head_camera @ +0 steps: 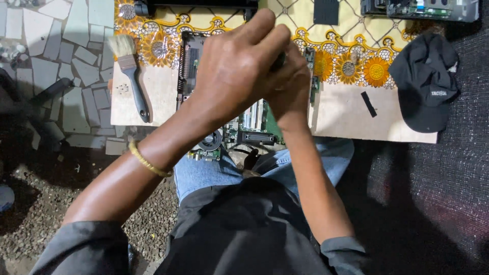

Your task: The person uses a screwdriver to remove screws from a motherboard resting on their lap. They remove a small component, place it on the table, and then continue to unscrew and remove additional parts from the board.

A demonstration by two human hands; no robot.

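A green laptop circuit board [249, 133] with a round black fan lies on the low wooden table [346, 114], its near end over my knees. My left hand [239, 66] is closed over the middle of the board, fingers curled. My right hand [290, 84] is pressed against it from the right, also curled; a small dark thing shows between the two hands, too hidden to name. A gold bracelet [147, 162] sits on my left wrist.
A paintbrush [131, 71] with pale bristles and a black handle lies on the table's left. A black cap [427, 81] rests at the right edge. A small black strip [369, 104] lies near it. Electronic parts [423, 9] sit at the far side on the sunflower-patterned cloth.
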